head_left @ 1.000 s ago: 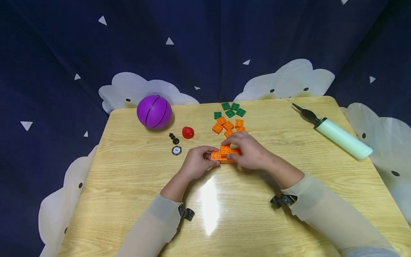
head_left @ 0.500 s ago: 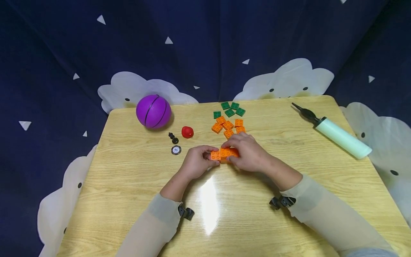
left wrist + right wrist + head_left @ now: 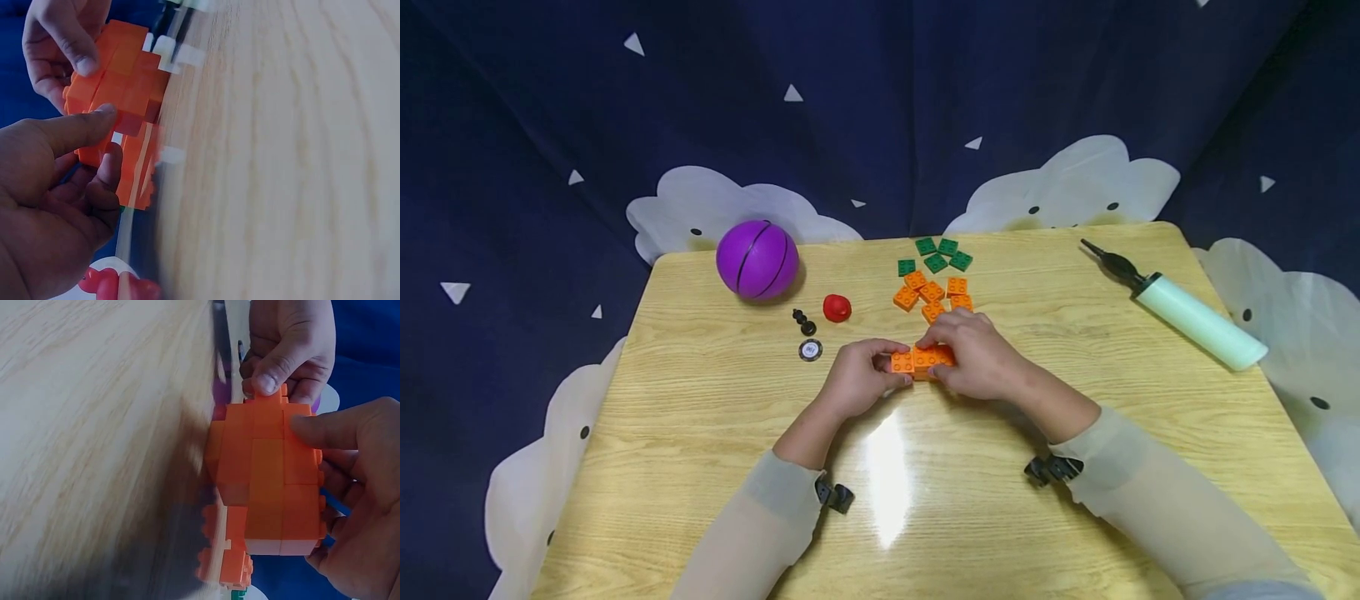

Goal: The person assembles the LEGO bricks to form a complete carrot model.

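Hands meet at the middle of the counter [image 3: 715, 433] — left hand [image 3: 856, 379] pinches the left end of the orange brick block [image 3: 922, 360], and right hand [image 3: 981, 357] curls its fingers round the right end. The block sits low between both hands, just above the wood. Just beyond the right hand lie loose orange bricks [image 3: 931, 296], then green bricks [image 3: 938, 256]. Beyond the left hand — a red piece [image 3: 837, 307] and, farther, a purple ball [image 3: 757, 259].
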Motion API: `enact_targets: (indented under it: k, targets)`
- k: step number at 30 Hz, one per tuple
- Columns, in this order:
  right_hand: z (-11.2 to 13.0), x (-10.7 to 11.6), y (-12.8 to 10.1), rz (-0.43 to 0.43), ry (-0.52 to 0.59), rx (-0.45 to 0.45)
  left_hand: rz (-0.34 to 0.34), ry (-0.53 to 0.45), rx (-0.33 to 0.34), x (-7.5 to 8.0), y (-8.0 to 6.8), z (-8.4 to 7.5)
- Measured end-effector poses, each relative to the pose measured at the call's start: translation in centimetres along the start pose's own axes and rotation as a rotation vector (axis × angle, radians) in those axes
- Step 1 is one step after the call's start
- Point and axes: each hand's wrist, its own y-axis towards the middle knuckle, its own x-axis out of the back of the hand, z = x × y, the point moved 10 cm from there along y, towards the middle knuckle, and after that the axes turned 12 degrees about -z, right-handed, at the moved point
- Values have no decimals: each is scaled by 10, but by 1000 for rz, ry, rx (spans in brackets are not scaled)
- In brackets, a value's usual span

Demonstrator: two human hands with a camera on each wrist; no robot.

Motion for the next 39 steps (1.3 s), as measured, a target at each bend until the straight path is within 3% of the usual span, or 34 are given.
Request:
enact_targets:
  k: [13,25,39]
  targets:
    - [-8,-5,-4,-12,46,12,1,16,-12,0,0,2]
    - [-19,-4,-1,36,149,-26,9,-10,-10,1,0,4]
    - [-42,0,0,106,354,-164,23,-29,-2,-1,-1,5]
